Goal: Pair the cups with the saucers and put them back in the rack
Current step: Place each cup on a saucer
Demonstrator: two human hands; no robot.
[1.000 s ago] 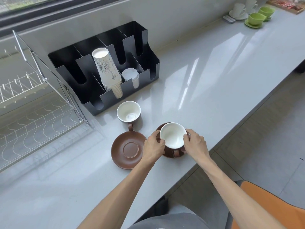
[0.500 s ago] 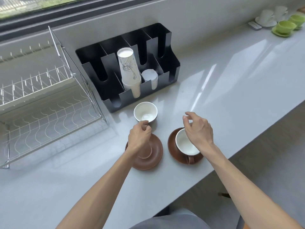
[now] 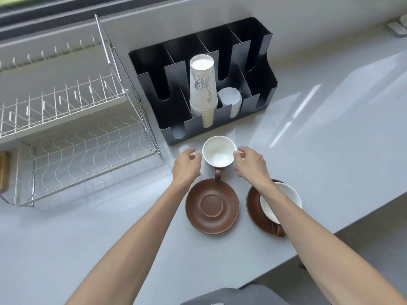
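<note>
A cup (image 3: 219, 154), white inside with a brown handle, stands on the counter in front of the black organiser. My left hand (image 3: 186, 166) is just left of it and my right hand (image 3: 250, 165) just right of it, fingers apart; the right fingertips reach the rim. Below lies a bare brown saucer (image 3: 211, 209). To its right a second cup (image 3: 284, 198) sits on another brown saucer (image 3: 254, 209), partly hidden by my right forearm. The wire dish rack (image 3: 72, 137) stands at the left with nothing in it.
A black compartment organiser (image 3: 253, 62) behind the cup holds a stack of paper cups (image 3: 202, 91) and white lids (image 3: 230, 101). The counter's front edge runs diagonally close to the right saucer. A wooden item (image 3: 4, 170) shows at the far left edge.
Both hands left the cup set on the right saucer and moved up to either side of the far cup. The view shifted left, showing more of the rack.
</note>
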